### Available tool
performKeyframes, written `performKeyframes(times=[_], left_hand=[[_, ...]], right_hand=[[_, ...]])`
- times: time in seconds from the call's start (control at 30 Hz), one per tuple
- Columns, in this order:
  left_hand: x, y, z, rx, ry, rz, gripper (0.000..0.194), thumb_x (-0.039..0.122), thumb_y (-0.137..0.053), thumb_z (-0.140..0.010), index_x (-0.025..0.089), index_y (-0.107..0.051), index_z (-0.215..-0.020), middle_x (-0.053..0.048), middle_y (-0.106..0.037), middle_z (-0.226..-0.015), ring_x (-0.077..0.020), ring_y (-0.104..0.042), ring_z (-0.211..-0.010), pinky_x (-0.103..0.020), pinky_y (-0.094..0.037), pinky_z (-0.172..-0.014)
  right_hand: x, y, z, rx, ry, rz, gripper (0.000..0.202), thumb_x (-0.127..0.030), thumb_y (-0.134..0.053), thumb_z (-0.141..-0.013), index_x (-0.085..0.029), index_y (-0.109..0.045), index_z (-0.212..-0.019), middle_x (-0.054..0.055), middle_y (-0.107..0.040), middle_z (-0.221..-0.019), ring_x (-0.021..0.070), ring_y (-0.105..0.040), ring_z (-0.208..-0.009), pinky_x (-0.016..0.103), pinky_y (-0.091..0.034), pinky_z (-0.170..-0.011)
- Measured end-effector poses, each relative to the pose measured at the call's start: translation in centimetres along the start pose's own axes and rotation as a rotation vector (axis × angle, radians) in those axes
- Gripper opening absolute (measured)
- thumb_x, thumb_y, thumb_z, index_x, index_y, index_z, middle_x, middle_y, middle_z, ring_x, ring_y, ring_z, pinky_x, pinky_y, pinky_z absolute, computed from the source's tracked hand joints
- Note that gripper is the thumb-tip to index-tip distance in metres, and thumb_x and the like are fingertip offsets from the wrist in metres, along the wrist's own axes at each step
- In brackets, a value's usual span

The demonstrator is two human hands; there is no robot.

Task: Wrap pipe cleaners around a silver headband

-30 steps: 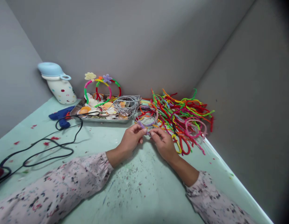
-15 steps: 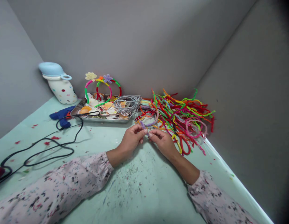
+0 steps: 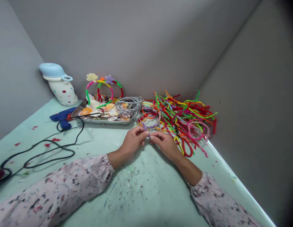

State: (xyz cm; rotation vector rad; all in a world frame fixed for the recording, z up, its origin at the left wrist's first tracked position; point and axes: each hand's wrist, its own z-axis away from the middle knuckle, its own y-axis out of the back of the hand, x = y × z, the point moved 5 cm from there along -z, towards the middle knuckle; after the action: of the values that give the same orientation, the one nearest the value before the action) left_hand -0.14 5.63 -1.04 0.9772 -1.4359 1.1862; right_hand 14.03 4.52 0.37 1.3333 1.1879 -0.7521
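Observation:
My left hand and my right hand meet near the middle of the table, thumbs and forefingers pinched. Between them is a short purple pipe cleaner, its fuzzy end sticking up past my left fingertips. Just beyond the fingers lies a ring of grey wire; I cannot tell whether the purple piece is wound on it. A large pile of coloured pipe cleaners spreads out past my right hand. The fingertips hide most of the purple piece.
A metal tray holds shells, a coil of grey wire and two colourful flower-topped hoops. Left of it are a blue glue gun, its black cable and a white bottle with a blue lid. Grey walls enclose the table.
Both hands stay almost in place, still pinching the purple pipe cleaner. My right fingertips have shifted very slightly to the left.

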Motion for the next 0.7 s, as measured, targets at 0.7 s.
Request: performKeyframes(times=[0.7], left_hand=[[0.18,-0.16,0.14,-0.005,0.009,-0.045,0.021,0.033,-0.067,-0.077,0.016,-0.055,-0.073,0.005,-0.046,-0.055,-0.0061,-0.039,-0.047,-0.021,-0.026,-0.046]], right_hand=[[-0.12,-0.06,-0.01,-0.012,-0.007,-0.028,0.014,-0.029,-0.060,-0.080,-0.018,-0.068,-0.078,-0.002,-0.061,-0.069,0.0132,-0.053,-0.065,0.026,-0.042,-0.063]])
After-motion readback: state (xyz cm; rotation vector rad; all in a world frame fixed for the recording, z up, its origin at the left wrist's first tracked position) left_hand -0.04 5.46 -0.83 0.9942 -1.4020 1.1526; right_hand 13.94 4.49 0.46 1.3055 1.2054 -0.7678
